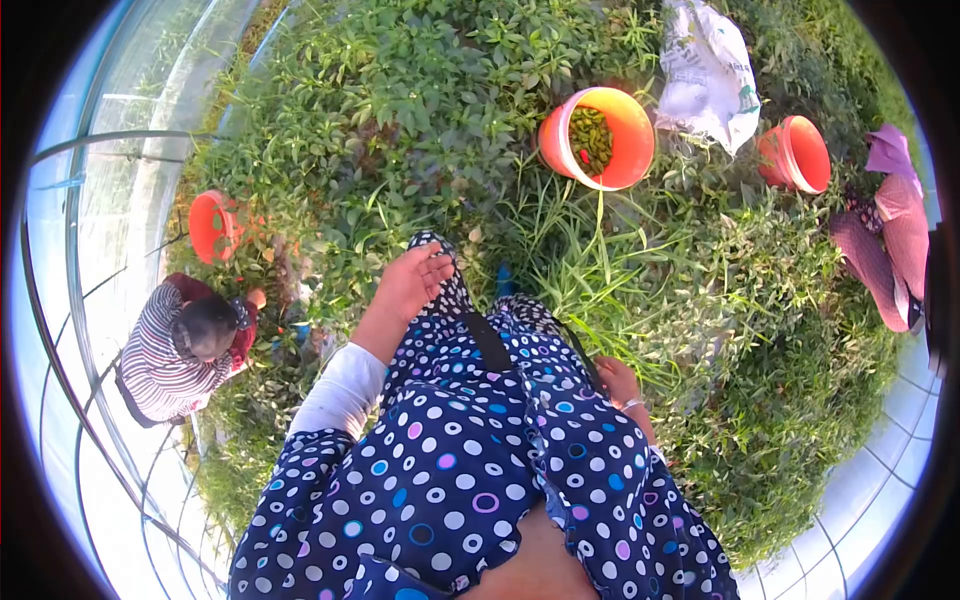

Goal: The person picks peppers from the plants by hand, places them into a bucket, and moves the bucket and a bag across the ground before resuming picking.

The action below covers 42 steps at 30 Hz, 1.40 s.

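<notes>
My left hand (415,278) rests over my raised knee, on the dotted dark blue cloth (440,440), with its fingers lying side by side and nothing seen in it. Lower on the right, my right hand (615,380) hangs beside my other thigh, close to the green plants; its fingers are partly hidden and what they do is unclear. A black strap (487,342) crosses the cloth between the hands. Ahead of me stands an orange bucket (628,135) partly filled with green peppers (590,142) and a bit of red.
A second orange bucket (808,155) stands at right by a white sack (707,80); a third bucket (210,227) is at left. One person (170,350) bends among plants at left, another (885,230) at the right edge. Plastic greenhouse walls (110,250) curve around.
</notes>
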{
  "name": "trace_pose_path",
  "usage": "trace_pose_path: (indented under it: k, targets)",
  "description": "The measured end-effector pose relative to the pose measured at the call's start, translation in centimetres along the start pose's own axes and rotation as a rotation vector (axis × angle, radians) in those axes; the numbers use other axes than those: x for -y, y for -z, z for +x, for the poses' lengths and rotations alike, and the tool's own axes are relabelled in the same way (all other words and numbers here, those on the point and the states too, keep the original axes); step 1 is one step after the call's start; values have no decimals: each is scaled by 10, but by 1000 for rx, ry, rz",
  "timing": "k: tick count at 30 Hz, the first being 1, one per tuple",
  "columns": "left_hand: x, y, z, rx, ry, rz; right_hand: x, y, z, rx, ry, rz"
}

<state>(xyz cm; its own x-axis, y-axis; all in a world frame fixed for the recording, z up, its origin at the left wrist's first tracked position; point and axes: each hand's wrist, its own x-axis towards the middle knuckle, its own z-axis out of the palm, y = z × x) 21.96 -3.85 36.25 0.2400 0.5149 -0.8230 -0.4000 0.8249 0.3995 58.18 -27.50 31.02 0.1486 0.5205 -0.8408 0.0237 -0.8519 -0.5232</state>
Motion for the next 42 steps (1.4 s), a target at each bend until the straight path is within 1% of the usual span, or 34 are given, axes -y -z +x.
trace_pose_path:
  k: [1,3,5,7,8,9,10,11,13,15,17,19,20,22,23,24,25,27,29,31,33,34,35,37,39,40,42]
  targets:
    - [1,-4,-3,-3,6,7,-3,-1,2,-8,-86,146]
    - [0,-17,-10,42,23,59,4,0,6,-20,-49,157]
    - [-4,-25,-11,50,35,68,16,2,13,-53,35,-14]
    - [-6,-28,-6,52,54,102,28,0,22,-55,5,-8]
    - [-7,-24,1,103,40,79,39,-2,23,-43,-19,-49]
    - [-8,-26,5,98,62,84,48,-3,26,-31,-44,-91]
    - [-12,-29,10,90,61,79,47,-3,33,-5,-5,-71]
    - [-16,-34,16,82,58,78,53,-4,38,-7,-19,-61]
    - [-21,-43,32,72,97,118,75,-10,44,5,68,-48]
    - [-22,-54,55,68,169,146,90,-16,59,-4,54,34]
    - [-22,-65,84,40,247,187,108,-24,83,36,179,68]
    - [-23,-75,121,78,322,284,127,-37,118,9,146,141]
    - [-22,-77,142,115,362,325,143,-42,136,15,166,92]
    - [-20,-88,179,98,417,409,168,-54,176,35,158,34]
    - [-22,-96,199,101,438,486,175,-59,202,35,144,28]
    - [-23,-103,216,98,445,529,168,-65,233,18,144,10]
    - [-23,-105,232,92,478,542,176,-66,258,17,146,-80]
    - [-19,-106,268,153,520,596,160,-63,318,-26,181,-230]
    - [-10,-105,300,198,553,688,160,-47,376,-14,34,-531]
    - [9,-103,328,229,575,779,137,-32,439,25,-104,-716]
    - [26,-96,351,253,619,797,111,-29,489,-23,-119,-821]
    - [37,-91,360,260,651,794,99,-29,511,-32,-198,-807]
    - [49,-86,370,270,677,789,84,-36,523,-34,-209,-804]
    - [67,-85,382,310,728,821,72,-53,531,-101,-186,-961]
    - [81,-91,381,403,680,698,29,-74,539,212,-195,-1041]
    - [85,-86,379,399,695,661,12,-88,533,357,-215,-1086]
    - [97,-75,374,404,692,637,-47,-120,512,580,-332,-1140]
